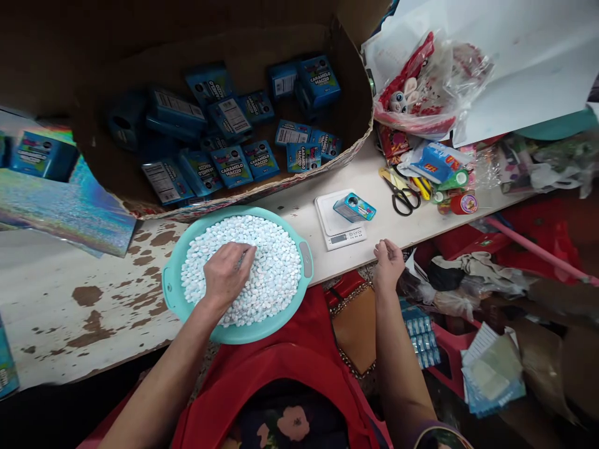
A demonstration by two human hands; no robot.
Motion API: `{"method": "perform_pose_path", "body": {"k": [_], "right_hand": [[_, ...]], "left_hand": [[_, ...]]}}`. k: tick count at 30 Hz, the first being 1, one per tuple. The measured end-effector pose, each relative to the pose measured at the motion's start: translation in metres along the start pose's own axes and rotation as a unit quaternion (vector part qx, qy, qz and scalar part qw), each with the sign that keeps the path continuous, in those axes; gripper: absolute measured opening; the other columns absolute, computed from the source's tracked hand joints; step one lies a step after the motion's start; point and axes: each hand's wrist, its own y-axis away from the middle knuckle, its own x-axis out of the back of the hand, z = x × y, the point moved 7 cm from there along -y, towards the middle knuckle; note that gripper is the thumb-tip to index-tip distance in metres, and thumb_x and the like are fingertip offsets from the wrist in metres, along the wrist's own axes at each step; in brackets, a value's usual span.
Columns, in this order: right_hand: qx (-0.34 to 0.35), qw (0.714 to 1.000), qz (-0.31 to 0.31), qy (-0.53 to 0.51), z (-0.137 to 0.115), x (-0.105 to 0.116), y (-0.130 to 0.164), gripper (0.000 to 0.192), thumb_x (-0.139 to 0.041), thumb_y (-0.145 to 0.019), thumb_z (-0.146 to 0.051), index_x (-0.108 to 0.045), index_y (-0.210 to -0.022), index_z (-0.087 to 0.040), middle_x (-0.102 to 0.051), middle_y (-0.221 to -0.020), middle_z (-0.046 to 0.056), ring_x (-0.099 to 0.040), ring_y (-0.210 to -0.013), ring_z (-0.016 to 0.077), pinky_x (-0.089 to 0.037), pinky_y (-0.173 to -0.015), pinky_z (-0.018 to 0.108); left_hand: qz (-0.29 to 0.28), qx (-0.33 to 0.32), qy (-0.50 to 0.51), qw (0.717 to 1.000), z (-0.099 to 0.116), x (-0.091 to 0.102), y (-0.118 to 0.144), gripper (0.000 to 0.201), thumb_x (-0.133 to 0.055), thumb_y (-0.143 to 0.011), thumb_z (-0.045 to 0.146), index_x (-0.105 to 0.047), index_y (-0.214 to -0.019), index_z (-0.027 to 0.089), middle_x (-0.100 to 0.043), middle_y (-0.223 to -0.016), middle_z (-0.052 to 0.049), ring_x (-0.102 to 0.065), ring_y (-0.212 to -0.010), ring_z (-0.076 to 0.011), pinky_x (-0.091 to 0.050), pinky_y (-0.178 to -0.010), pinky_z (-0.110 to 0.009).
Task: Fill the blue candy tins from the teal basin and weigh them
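Observation:
A turquoise basin (306, 259) full of small pale blue and white candies (271, 268) sits at the table's front edge. My left hand (228, 269) is over the candies, its fingers drawn together. Whether it pinches any candy is hidden. My right hand (388, 262) is just off the table edge, right of the scale, fingers curled in; I cannot make out anything in them. A small white digital scale (333, 218) carries one blue candy box (354, 207), lying tilted on its plate with a round hole in its end.
Behind the basin, a large cardboard box (262, 185) holds several blue boxes (233, 166). Black-handled scissors (403, 198), tape rolls and a clear bag (463, 81) lie to the right. Another blue box (43, 156) rests at the left on shiny holographic sheets (100, 202).

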Motion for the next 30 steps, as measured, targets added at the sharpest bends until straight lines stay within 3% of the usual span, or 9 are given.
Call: {"method": "perform_pose_path", "body": {"k": [9, 11, 14, 17, 20, 23, 25, 27, 30], "right_hand": [[0.019, 0.999, -0.026, 0.006, -0.008, -0.015, -0.004, 0.049, -0.074, -0.068, -0.047, -0.064, -0.103, -0.013, -0.068, -0.103, 0.01, -0.065, -0.094, 0.0182, -0.053, -0.09, 0.04], [0.027, 0.999, -0.035, 0.01, -0.012, -0.02, -0.004, 0.049, -0.073, -0.069, -0.047, -0.064, -0.103, -0.013, -0.068, -0.103, 0.01, -0.065, -0.094, 0.0186, -0.052, -0.09, 0.04], [0.046, 0.997, -0.052, 0.016, -0.021, -0.03, -0.004, 0.048, -0.071, -0.072, -0.048, -0.063, -0.105, -0.014, -0.068, -0.104, 0.009, -0.065, -0.095, 0.0186, -0.052, -0.089, 0.039], [0.072, 0.994, -0.077, 0.018, -0.033, -0.045, -0.007, 0.047, -0.072, -0.073, -0.047, -0.063, -0.107, -0.016, -0.067, -0.108, 0.009, -0.064, -0.097, 0.0181, -0.051, -0.089, 0.037], [0.09, 0.991, -0.096, 0.014, -0.045, -0.06, -0.011, 0.046, -0.069, -0.075, -0.047, -0.062, -0.109, -0.017, -0.067, -0.11, 0.008, -0.063, -0.099, 0.0181, -0.05, -0.091, 0.037], [0.108, 0.988, -0.107, 0.005, -0.055, -0.068, -0.016, 0.045, -0.066, -0.077, -0.044, -0.061, -0.112, -0.017, -0.066, -0.112, 0.008, -0.062, -0.104, 0.0195, -0.049, -0.093, 0.039], [0.126, 0.984, -0.123, 0.002, -0.061, -0.072, -0.016, 0.048, -0.067, -0.073, -0.04, -0.059, -0.115, -0.018, -0.064, -0.116, 0.009, -0.061, -0.107, 0.0211, -0.049, -0.095, 0.041], [0.145, 0.977, -0.154, 0.001, -0.065, -0.078, -0.015, 0.057, -0.07, -0.069, -0.036, -0.055, -0.122, -0.02, -0.059, -0.125, 0.01, -0.058, -0.114, 0.0228, -0.048, -0.096, 0.043], [0.148, 0.969, -0.199, -0.004, -0.064, -0.092, -0.016, 0.065, -0.074, -0.066, -0.036, -0.052, -0.125, -0.021, -0.058, -0.126, 0.01, -0.057, -0.115, 0.0226, -0.049, -0.095, 0.041]], "left_hand": [[-0.03, -0.003, -0.02, 0.999, 0.002, -0.003, 0.003, 0.018, -0.054, -0.091, 0.033, -0.066, -0.089, 0.02, -0.072, -0.087, -0.008, -0.066, -0.083, -0.023, -0.048, -0.074, -0.032], [-0.095, 0.012, -0.041, 0.995, 0.0, -0.009, 0.003, 0.027, -0.051, -0.093, 0.039, -0.066, -0.101, 0.019, -0.071, -0.1, -0.011, -0.064, -0.095, -0.0268, -0.049, -0.077, -0.035], [-0.239, 0.046, -0.044, 0.969, -0.005, -0.02, 0.006, 0.041, -0.045, -0.093, 0.046, -0.061, -0.118, 0.017, -0.064, -0.117, -0.013, -0.059, -0.108, -0.0307, -0.05, -0.08, -0.037], [-0.328, 0.075, -0.024, 0.941, -0.007, -0.022, 0.009, 0.039, -0.041, -0.094, 0.039, -0.06, -0.12, 0.017, -0.061, -0.119, -0.013, -0.06, -0.104, -0.0299, -0.049, -0.08, -0.038], [-0.341, 0.101, 0.012, 0.934, -0.009, -0.018, 0.009, 0.034, -0.039, -0.093, 0.031, -0.064, -0.112, 0.019, -0.063, -0.117, -0.01, -0.063, -0.095, -0.0272, -0.047, -0.077, -0.036], [-0.298, 0.176, 0.102, 0.933, -0.02, -0.013, 0.01, 0.026, -0.049, -0.087, 0.031, -0.068, -0.102, 0.019, -0.068, -0.106, -0.008, -0.063, -0.089, -0.0244, -0.046, -0.075, -0.033], [-0.269, 0.27, 0.224, 0.897, -0.032, -0.012, 0.014, 0.023, -0.061, -0.081, 0.035, -0.069, -0.096, 0.018, -0.068, -0.089, -0.006, -0.061, -0.076, -0.0197, -0.046, -0.069, -0.03], [-0.228, 0.364, 0.369, 0.824, -0.042, -0.013, 0.019, 0.026, -0.072, -0.074, 0.036, -0.069, -0.092, 0.018, -0.064, -0.073, -0.002, -0.055, -0.062, -0.0137, -0.044, -0.061, -0.026], [-0.162, 0.438, 0.53, 0.708, -0.047, -0.015, 0.021, 0.03, -0.078, -0.069, 0.033, -0.069, -0.091, 0.016, -0.062, -0.073, -0.001, -0.052, -0.059, -0.0091, -0.041, -0.055, -0.022]]}}
